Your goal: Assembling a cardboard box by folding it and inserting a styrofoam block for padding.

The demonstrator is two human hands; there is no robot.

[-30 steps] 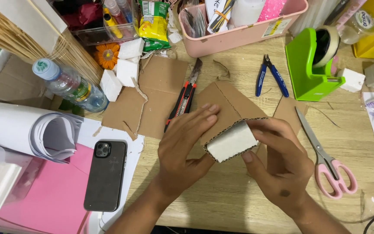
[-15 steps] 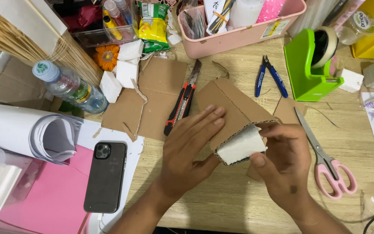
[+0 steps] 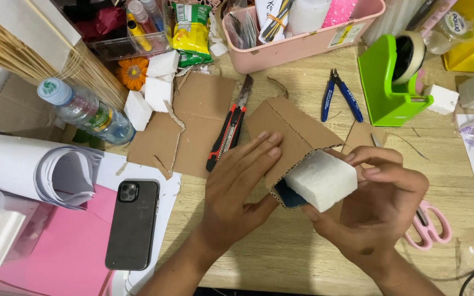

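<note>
Foam block [image 3: 321, 180] inside folded cardboard [image 3: 292, 131], utility knife [image 3: 229, 130] left.

We are looking down at a wooden table [image 3: 281, 257] crowded with craft things. A flat cardboard sheet [image 3: 193, 129] is lying near the middle, with a red-and-black knife [image 3: 229, 131] resting along its right edge. Blue pliers [image 3: 340, 97] are lying beside a green tape dispenser [image 3: 393, 82]. A pink basket [image 3: 303, 41] is sitting at the far edge. Pink scissors [image 3: 429, 227] are lying at the right. To the left we are seeing a bottle [image 3: 83, 112] on its side, white foam blocks [image 3: 152, 90], rolled paper [image 3: 39, 167] and a phone [image 3: 133, 225] on a pink sheet [image 3: 56, 252].
</note>
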